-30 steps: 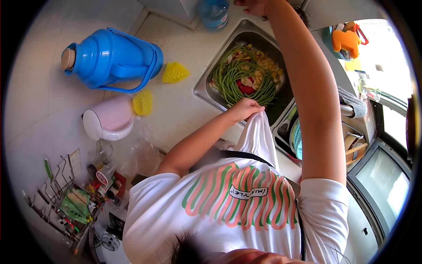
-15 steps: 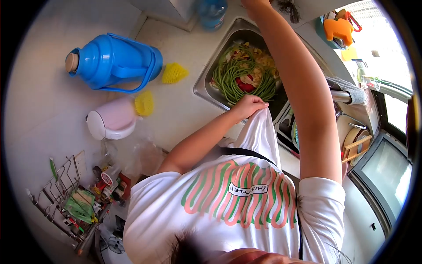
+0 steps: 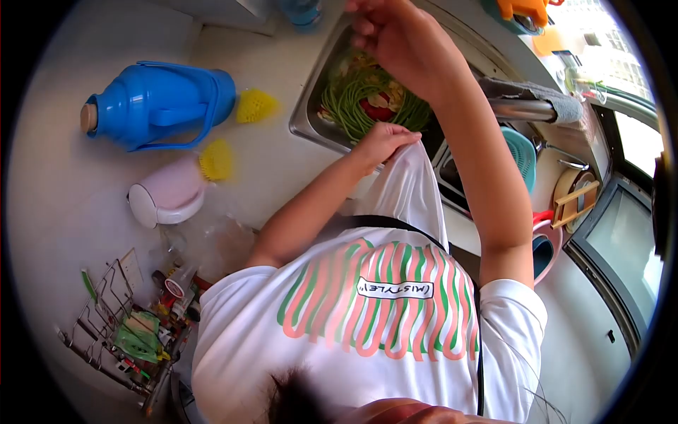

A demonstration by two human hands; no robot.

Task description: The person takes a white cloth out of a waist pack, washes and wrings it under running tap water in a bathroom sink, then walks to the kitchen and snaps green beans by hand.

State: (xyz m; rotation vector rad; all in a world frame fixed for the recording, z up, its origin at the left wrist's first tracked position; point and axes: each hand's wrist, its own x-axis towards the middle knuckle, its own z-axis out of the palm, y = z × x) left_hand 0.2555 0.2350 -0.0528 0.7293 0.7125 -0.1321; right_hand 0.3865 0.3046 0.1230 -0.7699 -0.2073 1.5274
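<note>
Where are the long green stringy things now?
In the head view, the long green strands lie in the metal sink, above the picture's middle, looped around something red, just beyond the left hand.

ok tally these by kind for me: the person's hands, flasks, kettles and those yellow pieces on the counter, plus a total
Hands: 2 (left hand, right hand)
Blue flask: 1
Pink-and-white kettle: 1
Yellow pieces: 2
Total: 6

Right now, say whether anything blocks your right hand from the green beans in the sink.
Nothing visible stands between the right hand and the green beans. The left hand, pinching the white shirt, is by the near edge of the sink, off that path.
</note>
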